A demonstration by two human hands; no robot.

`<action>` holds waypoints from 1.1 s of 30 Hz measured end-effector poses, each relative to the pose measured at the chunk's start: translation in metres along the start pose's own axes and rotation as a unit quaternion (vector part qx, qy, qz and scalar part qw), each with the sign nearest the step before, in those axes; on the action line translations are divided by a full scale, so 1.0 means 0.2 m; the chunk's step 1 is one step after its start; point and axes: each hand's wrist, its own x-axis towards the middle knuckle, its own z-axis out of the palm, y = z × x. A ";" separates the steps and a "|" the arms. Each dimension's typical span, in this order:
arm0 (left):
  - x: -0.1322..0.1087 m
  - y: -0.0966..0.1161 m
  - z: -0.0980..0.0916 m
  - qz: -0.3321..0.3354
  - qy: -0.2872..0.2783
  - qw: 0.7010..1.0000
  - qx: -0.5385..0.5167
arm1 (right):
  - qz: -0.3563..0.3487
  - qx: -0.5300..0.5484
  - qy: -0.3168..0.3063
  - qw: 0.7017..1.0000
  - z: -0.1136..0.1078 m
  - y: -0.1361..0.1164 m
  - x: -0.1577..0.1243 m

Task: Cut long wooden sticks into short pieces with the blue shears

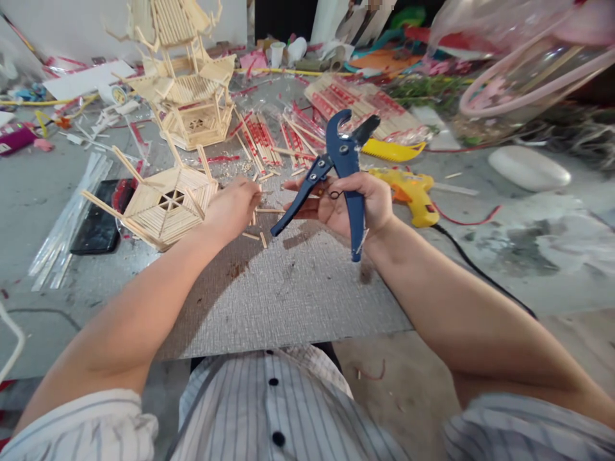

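My right hand [358, 208] grips a blue cutter [342, 168], jaw up and handles spread apart. My left hand [234, 206] is closed around a thin wooden stick [254, 205], just left of the cutter, over a grey textured mat [298, 288]. Short cut stick pieces [257, 237] lie on the mat under my hands. A hexagonal stick roof piece [168, 203] rests right beside my left hand.
A tall stick pagoda model [185, 77] stands behind. Packs of chopsticks [259, 137] lie at the back centre. A yellow glue gun [413, 192] with its black cord [480, 269] sits right of my hand. A black phone [98, 221] lies left, a white oval object [528, 168] right.
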 end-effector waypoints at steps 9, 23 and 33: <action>0.01 0.05 0.01 0.060 -0.123 0.983 0.126 | 0.003 0.012 -0.064 0.998 -0.01 0.04 0.00; 0.02 0.03 -0.03 -0.127 -0.010 0.945 -0.301 | -0.006 -0.022 -0.063 0.998 0.03 0.03 -0.01; 0.00 0.09 -0.07 -0.168 -0.194 0.759 -0.599 | 0.011 -0.063 -0.092 0.994 0.02 0.03 -0.03</action>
